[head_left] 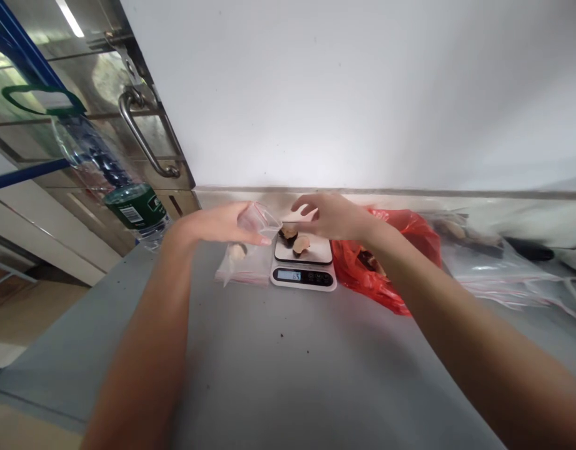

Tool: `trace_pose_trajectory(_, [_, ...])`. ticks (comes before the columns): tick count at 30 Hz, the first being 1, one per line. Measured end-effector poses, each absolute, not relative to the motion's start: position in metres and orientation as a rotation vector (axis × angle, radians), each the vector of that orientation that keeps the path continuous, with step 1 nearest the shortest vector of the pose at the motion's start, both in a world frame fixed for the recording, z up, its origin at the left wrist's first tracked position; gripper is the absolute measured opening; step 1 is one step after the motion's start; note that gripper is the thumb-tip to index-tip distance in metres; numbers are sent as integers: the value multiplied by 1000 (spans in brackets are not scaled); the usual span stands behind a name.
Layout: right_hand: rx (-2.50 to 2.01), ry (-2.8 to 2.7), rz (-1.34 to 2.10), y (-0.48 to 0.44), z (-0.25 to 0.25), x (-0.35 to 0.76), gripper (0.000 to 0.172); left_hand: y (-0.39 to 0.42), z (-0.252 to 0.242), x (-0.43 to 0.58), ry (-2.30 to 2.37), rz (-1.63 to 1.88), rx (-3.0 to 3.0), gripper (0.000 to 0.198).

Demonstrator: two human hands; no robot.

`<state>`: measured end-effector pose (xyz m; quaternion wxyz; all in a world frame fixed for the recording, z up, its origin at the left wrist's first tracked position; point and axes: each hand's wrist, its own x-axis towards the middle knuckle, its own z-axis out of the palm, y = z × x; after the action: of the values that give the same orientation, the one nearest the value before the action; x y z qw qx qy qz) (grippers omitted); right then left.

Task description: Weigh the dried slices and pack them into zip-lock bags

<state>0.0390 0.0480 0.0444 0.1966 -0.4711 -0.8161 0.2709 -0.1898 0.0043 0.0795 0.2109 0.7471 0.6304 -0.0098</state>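
Note:
A small digital kitchen scale, white with a dark edge, stands near the wall with its display lit. On its plate lie dried-looking pieces: a pale, dark-edged slice and a browner piece behind it. My left hand, left of the scale, grips a clear zip bag between thumb and fingers, the bag's mouth toward the plate. Above the back of the plate hovers my right hand, fingers curved and apart, holding nothing that I can see. Under my left hand lies another zip bag with a pale piece inside.
Right of the scale sits an open red plastic bag with brown pieces in it, partly behind my right forearm. Further right lie clear zip bags. A large clear bottle with a green label stands at the left, before a metal-handled door.

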Motion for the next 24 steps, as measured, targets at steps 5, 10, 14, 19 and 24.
trace_pose_trajectory(5, [-1468,-2542,775,49,25,23,49,6,78,-198,1811,-108,2068,102])
trace_pose_trajectory(10, [-1425,-2358,751,52,8,17,42,12,70,-194,1732,-186,2132,86])
trace_pose_trajectory(14, [-1356,-2323,861,57,11,28,38,13,66,-184,1706,-246,2121,76])
trace_pose_trajectory(19, [-1036,-2259,1155,50,24,34,34,14,62,-176,1606,-176,2156,80])
trace_pose_trajectory(24, [-1029,-2019,1036,37,26,28,33,11,68,-171,1492,-52,2179,83])
